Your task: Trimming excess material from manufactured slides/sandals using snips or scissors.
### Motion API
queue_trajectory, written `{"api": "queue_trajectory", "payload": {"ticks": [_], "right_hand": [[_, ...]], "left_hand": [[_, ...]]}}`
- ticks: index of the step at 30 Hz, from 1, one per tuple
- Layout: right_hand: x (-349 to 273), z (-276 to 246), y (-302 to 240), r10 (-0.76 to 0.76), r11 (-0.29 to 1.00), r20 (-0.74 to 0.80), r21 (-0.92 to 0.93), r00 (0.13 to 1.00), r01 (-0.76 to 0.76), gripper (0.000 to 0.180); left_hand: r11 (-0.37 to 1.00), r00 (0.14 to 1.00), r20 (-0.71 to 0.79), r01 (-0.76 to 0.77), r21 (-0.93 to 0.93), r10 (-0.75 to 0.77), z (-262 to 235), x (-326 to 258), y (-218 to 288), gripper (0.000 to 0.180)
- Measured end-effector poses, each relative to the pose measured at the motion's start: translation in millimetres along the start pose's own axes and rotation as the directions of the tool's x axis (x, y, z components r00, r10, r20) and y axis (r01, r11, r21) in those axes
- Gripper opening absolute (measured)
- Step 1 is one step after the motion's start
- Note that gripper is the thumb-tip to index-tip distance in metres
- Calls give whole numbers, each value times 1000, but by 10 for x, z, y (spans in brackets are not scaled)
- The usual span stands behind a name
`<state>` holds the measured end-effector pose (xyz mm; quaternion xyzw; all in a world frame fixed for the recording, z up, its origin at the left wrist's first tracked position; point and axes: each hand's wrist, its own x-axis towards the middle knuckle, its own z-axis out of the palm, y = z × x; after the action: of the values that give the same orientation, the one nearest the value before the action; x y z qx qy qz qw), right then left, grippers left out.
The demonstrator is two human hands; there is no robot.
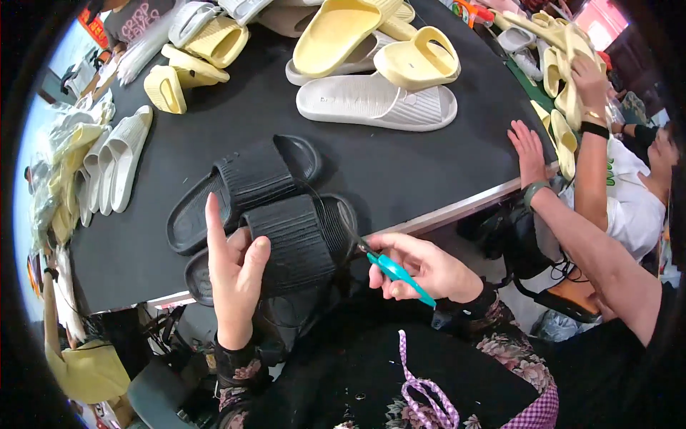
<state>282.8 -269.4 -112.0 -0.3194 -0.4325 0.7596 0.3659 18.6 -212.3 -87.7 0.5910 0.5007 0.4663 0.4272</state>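
Note:
My left hand (pixel 237 275) is at the toe end of the nearer black slipper (pixel 289 243), index finger raised and thumb apart. Its other fingers curl against the slipper, partly hidden. In my right hand (pixel 432 270) is a slim teal-handled tool (pixel 401 277) with a dark metal tip. That tip reaches the slipper's heel end; its exact kind does not show clearly. A second black slipper (pixel 246 182) lies just beyond, touching or nearly touching the first. The nearer slipper extends over the table's front edge.
Yellow slippers (pixel 336 36) and a grey-white slipper (pixel 371 100) lie piled at the far side of the black table (pixel 457 161). White slippers (pixel 127 154) stand at the left. A co-worker's hand (pixel 527 146) rests on the table's right edge; another person handles yellow slippers (pixel 561 139).

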Motion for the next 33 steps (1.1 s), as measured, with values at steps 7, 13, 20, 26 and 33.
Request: {"api": "queue_trajectory", "payload": {"ticks": [7,13,20,26,33], "right_hand": [[-40,-18,30,4,952,27,-305,1000,4,60],[-44,-32,9,-45,874,45,-481,998,61,59],[-56,-34,-7,5,855,6,-519,1000,-1,57],[-8,-36,44,-62,859,-1,-510,998,53,52],[37,6,-18,-59,860,-30,-508,998,36,51]], "left_hand": [[921,987,15,152,-357,-157,13,67,-25,64],[924,993,-94,30,-381,-71,62,-24,29,53],[911,988,-142,-6,-412,-58,141,-66,-118,60],[895,985,-167,-44,-444,-35,122,-95,-178,62],[885,990,-138,-54,-462,-12,113,-103,-225,63]]}}
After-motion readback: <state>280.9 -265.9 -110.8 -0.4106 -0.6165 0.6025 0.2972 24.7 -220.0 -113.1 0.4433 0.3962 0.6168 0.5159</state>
